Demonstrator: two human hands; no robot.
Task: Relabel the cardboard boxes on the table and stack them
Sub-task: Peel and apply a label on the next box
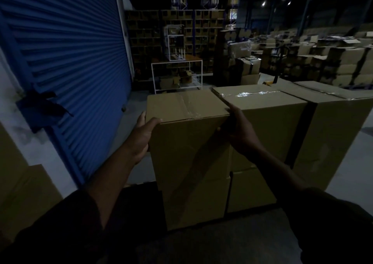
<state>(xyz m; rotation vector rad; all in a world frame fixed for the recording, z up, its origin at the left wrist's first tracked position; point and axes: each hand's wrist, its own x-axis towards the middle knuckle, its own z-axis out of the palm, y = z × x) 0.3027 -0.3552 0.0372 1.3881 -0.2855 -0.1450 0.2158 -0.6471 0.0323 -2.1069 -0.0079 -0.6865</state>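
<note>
Head view: our left hand [142,136] and right hand [240,132] clamp opposite sides of the taped cardboard box [187,142], steadying it beside the neighbouring box [268,126] just right of our right hand.

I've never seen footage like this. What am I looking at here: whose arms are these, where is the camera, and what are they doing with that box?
No machine here: a person wears a single camera on the head, looking forward and down, so you see their own arms. The left hand presses against the left side of a tall brown taped cardboard box, thumb on its top edge. The right hand takes the box's right edge, fingers reaching into the gap beside a neighbouring brown cardboard box with shiny tape. Whether the tall box is lifted or resting, I cannot tell. A blue ribbed roller shutter stands to the left. Behind are a white wire rack and dim stacks of cartons. No label shows.
</note>
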